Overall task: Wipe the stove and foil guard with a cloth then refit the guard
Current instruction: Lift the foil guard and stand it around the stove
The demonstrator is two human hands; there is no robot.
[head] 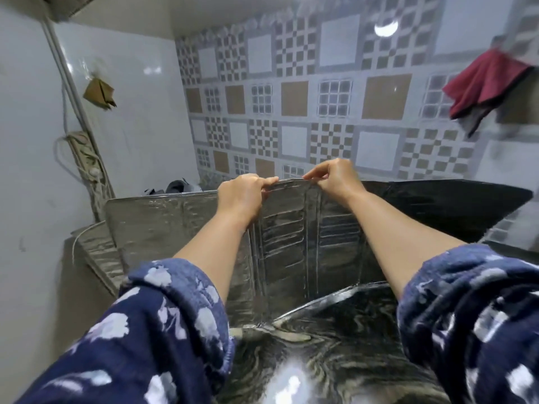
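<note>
I have the foil guard (280, 237) standing upright in front of me, its panels unfolded to either side of my hands and its top edge pinched in both. My left hand (240, 196) grips that edge with fingers curled over it, and my right hand (335, 179) pinches it just beside, the two nearly touching. Below my wrists the guard's foot meets a shiny, streaked surface; I cannot tell whether that is the stove top. Neither hand holds a cloth; a red cloth (487, 83) hangs on the tiled wall (291, 97) well up and to the right of my right hand. I judge the wiping finished and the refitting under way.
</note>
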